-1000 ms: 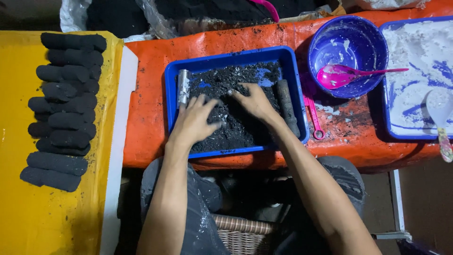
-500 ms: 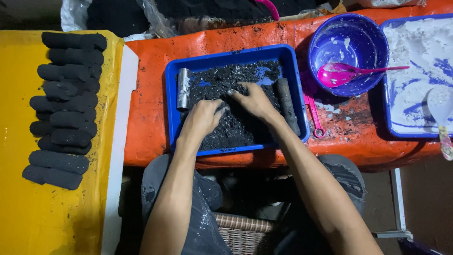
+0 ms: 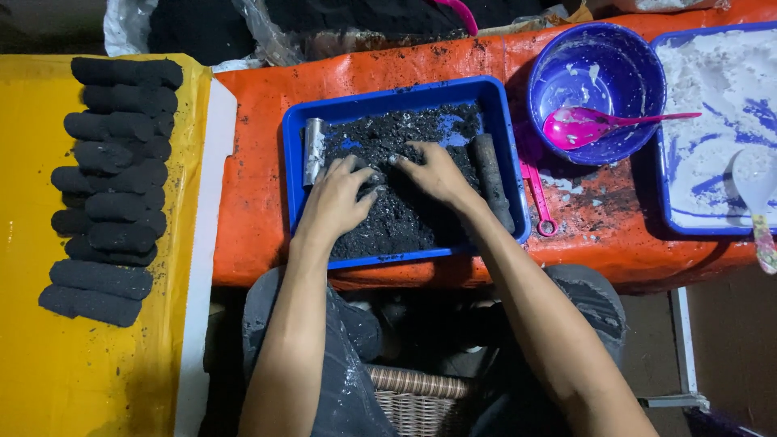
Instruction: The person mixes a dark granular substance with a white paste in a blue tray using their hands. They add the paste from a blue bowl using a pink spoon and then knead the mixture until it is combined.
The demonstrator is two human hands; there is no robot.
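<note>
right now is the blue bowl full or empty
Nearly empty: the blue bowl shows its bare inside with only white smears, and a pink spoon lies in it, handle over the rim.

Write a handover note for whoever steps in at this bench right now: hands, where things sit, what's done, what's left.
Left hand and right hand: both palm-down in the black mix in the blue tray, fingers meeting near the middle, gripping no tool.
In the tray: metal tube at the left wall, dark rod at the right wall.
Done: a stack of black pressed logs on the yellow sheet.
Left: plenty of loose mix not yet shaped.
Nearby: blue bowl with pink spoon; tray of white powder at the right.
</note>
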